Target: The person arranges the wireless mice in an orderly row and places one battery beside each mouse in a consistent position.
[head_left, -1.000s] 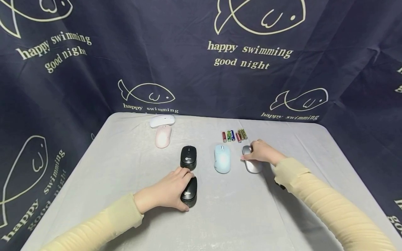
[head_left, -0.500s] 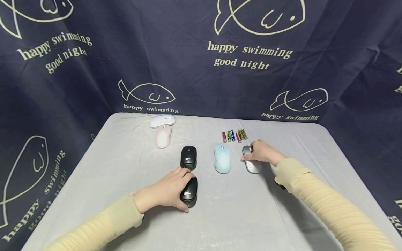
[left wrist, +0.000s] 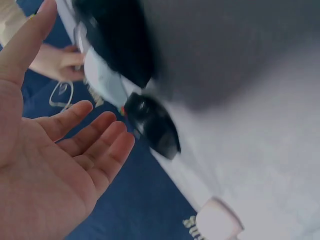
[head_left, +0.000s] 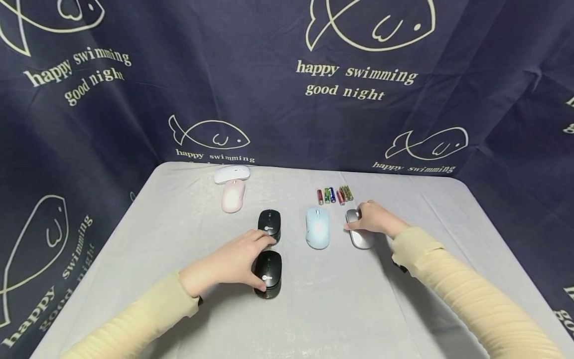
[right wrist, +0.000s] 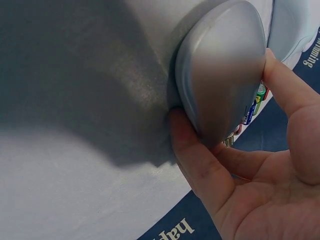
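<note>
My left hand [head_left: 235,257] is lifted just beside and over the nearer black computer mouse [head_left: 269,271], thumb and fingers spread apart. In the left wrist view its palm and fingers [left wrist: 107,150] are relaxed, with nothing between them and the mice beyond. Straight behind the nearer one sits a second black mouse [head_left: 269,221], its near end partly overlapped by my fingertips. My right hand [head_left: 376,218] grips a silver mouse [head_left: 362,238] by its sides. The right wrist view shows the thumb on one edge of the silver mouse [right wrist: 225,60] and fingers on the other.
A light blue mouse [head_left: 317,229] lies between the black mice and the silver one. Several batteries [head_left: 332,194] stand in a row behind. At the back left are a pink mouse [head_left: 232,197] and a white mouse [head_left: 231,174]. A dark printed curtain [head_left: 287,109] hangs behind the table.
My left hand has let go of the nearer black mouse and drawn up and to the left, uncovering its top. The right hand still holds the silver mouse in place.
</note>
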Demonstrator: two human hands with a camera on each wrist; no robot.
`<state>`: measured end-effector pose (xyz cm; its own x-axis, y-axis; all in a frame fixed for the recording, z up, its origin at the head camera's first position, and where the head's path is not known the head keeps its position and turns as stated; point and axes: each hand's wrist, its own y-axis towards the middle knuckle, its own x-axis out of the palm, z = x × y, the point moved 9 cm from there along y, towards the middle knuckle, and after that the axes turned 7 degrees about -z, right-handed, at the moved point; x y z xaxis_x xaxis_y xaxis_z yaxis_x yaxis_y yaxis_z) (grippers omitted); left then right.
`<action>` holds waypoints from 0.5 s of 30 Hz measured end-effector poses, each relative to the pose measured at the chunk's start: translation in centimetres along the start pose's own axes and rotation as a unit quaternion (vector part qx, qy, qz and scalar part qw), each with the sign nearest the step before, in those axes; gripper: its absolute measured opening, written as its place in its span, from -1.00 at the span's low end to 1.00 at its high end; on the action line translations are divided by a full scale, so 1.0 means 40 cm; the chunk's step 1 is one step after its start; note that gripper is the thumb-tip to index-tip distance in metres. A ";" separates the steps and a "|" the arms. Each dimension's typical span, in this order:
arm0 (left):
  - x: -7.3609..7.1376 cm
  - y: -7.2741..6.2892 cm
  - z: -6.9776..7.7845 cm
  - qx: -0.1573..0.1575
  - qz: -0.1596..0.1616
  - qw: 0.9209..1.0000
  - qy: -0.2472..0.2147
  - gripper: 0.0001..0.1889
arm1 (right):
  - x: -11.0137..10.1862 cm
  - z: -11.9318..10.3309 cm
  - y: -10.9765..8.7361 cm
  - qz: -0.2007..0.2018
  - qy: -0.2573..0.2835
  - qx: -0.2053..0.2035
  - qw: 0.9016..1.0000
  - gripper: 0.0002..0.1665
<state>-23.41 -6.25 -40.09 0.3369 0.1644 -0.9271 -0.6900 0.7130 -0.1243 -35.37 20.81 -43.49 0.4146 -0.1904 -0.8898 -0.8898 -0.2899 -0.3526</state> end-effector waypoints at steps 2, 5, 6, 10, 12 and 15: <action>-0.022 0.000 -0.010 -0.012 0.002 1.000 -0.004 -0.01 | 0.000 0.000 0.000 0.000 -0.001 0.001 1.000 -0.31; -0.055 0.002 -0.027 -0.021 0.012 1.000 -0.003 -0.01 | 0.000 -0.001 0.000 0.000 0.000 0.002 1.000 -0.30; -0.066 0.003 -0.033 -0.022 0.018 1.000 -0.003 -0.01 | 0.000 -0.001 0.000 0.000 0.001 0.002 1.000 -0.30; -0.113 0.009 -0.052 -0.019 0.046 0.999 -0.010 -0.02 | 0.001 0.002 0.000 0.002 0.002 0.001 1.000 -0.29; -0.133 0.013 -0.058 -0.012 0.059 0.998 -0.013 -0.02 | 0.001 0.002 0.000 0.003 0.002 0.001 1.000 -0.29; -0.155 0.020 -0.068 -0.007 0.068 0.998 -0.013 -0.03 | 0.000 0.000 -0.002 0.003 0.003 0.000 1.000 -0.29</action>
<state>-27.79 -8.56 -35.39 0.2561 0.2757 -0.9265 -0.7389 0.6738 -0.0038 -35.31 20.83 -43.47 0.4103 -0.1973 -0.8903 -0.8921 -0.2892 -0.3471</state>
